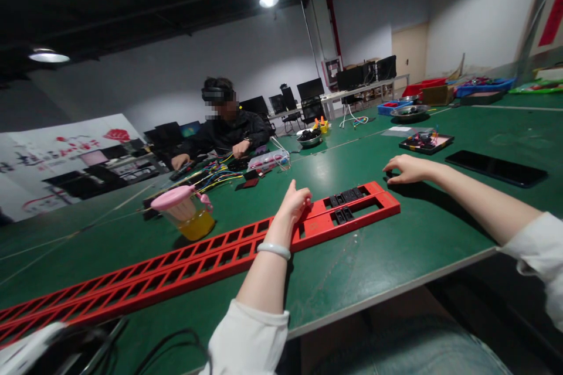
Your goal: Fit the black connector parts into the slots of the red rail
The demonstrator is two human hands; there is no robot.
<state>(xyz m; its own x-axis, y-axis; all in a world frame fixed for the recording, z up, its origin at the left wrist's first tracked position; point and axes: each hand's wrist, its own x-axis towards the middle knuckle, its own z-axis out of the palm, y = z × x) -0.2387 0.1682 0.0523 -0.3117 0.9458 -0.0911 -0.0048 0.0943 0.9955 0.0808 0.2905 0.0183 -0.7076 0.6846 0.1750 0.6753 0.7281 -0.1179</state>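
A long red slotted rail [206, 258] lies across the green table [396, 246], with a few small black parts [347, 196] seated in its right end. My left hand [294, 202] rests on the rail with its fingers curled; what they hold is hidden. My right hand [407, 168] sits on the table past the rail's right end, fingertips pinched on a small black part [389, 175].
A cup with a pink lid and yellow liquid [187, 217] stands behind the rail. A black tray of parts [426, 142] and a dark flat panel [497, 167] lie to the right. Another person [224, 129] works among coloured wires [215, 176] across the table.
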